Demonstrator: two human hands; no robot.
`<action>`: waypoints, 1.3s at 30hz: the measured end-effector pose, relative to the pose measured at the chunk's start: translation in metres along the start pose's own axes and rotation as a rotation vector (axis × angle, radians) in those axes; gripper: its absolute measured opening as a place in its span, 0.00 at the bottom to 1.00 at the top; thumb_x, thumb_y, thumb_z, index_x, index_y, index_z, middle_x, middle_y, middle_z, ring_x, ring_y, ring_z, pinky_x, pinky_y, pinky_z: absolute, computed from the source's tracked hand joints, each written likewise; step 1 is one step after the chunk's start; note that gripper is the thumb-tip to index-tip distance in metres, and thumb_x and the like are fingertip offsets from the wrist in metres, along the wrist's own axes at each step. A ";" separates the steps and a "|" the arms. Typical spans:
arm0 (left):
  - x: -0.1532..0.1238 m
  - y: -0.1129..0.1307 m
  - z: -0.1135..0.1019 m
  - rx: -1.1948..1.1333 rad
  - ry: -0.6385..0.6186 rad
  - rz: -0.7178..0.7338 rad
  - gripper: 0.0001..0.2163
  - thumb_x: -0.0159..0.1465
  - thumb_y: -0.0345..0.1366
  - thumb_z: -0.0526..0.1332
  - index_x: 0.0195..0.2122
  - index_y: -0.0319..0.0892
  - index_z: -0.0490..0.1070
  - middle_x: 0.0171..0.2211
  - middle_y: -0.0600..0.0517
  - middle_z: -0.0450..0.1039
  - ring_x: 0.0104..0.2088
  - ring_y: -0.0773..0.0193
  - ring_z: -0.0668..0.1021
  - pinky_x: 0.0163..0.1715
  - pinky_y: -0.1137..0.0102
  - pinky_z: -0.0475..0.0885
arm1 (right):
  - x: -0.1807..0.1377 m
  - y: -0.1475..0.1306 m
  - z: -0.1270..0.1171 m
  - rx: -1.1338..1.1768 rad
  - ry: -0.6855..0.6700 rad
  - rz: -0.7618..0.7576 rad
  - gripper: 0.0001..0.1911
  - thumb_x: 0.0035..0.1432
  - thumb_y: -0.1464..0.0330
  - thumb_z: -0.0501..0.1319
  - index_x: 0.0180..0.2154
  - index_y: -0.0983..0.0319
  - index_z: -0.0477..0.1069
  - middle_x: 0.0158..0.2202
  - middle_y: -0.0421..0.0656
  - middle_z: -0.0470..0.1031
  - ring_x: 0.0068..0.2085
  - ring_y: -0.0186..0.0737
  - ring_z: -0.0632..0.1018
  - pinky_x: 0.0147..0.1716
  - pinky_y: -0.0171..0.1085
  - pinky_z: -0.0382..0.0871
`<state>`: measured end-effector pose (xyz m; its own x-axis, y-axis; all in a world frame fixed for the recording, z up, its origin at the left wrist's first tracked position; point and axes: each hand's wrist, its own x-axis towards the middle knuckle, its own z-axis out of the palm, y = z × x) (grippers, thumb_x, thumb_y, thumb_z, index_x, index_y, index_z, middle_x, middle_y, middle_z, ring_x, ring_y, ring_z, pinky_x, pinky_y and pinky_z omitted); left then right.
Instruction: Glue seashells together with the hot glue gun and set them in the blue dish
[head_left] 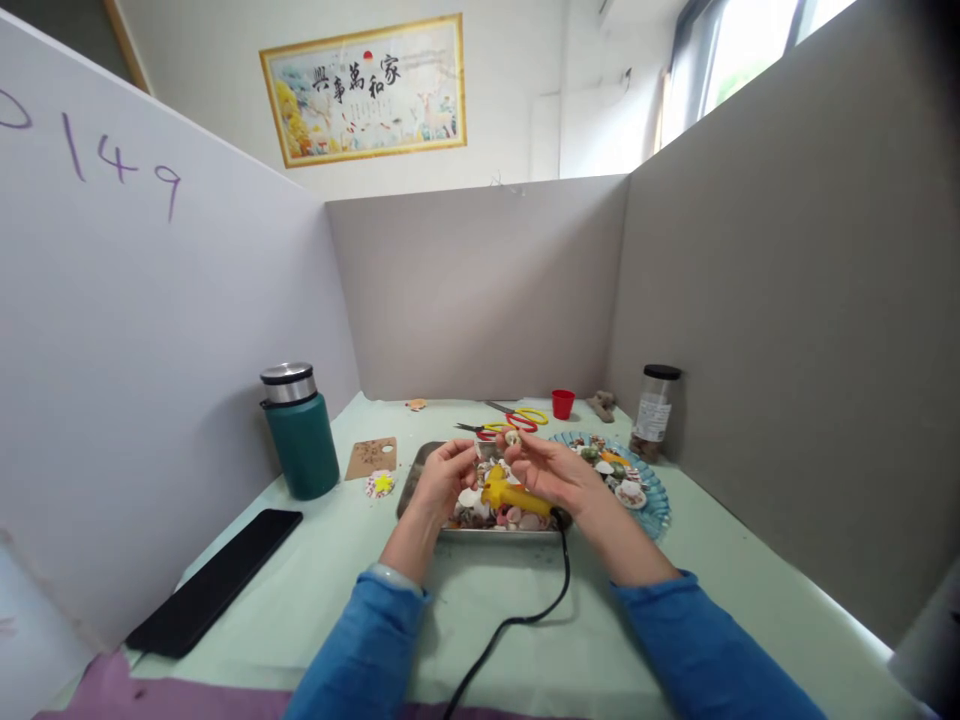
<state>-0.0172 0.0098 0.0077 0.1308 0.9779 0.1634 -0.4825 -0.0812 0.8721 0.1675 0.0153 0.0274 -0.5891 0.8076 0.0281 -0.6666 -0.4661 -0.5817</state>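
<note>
My right hand [551, 470] pinches a small pale shell [513, 438] with its fingertips, above the metal tray. Close by on the left, my left hand [448, 475] has thumb and forefinger pressed together; whatever lies between them is too small to make out. Below both hands, the metal tray [409, 490] holds many shells and pebbles. A yellow glue gun [517, 497] lies across them, its black cord [525, 620] running over the table toward me. Partly behind my right forearm stands a blue scalloped plate [658, 505] with more shells.
Left of the tray are a brown card [371, 458], a round decorated piece with a yellow star [380, 484], a green bottle [301, 440] and a black phone-like slab [217, 580]. Behind lie scissors [525, 415], a red cup [562, 404] and a black-lidded jar [654, 412]. Grey partitions enclose the table.
</note>
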 end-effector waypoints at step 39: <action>0.001 -0.014 0.009 0.444 0.224 0.349 0.08 0.52 0.37 0.66 0.29 0.40 0.70 0.18 0.58 0.68 0.15 0.73 0.67 0.17 0.77 0.61 | 0.010 0.035 0.004 -0.632 0.233 -0.486 0.20 0.43 0.62 0.71 0.39 0.60 0.72 0.37 0.40 0.75 0.37 0.36 0.75 0.33 0.34 0.67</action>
<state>-0.0027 0.0101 -0.0003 -0.1790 0.8918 0.4154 -0.0504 -0.4300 0.9014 0.1369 0.0056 0.0104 -0.1454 0.9531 0.2656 -0.3991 0.1892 -0.8972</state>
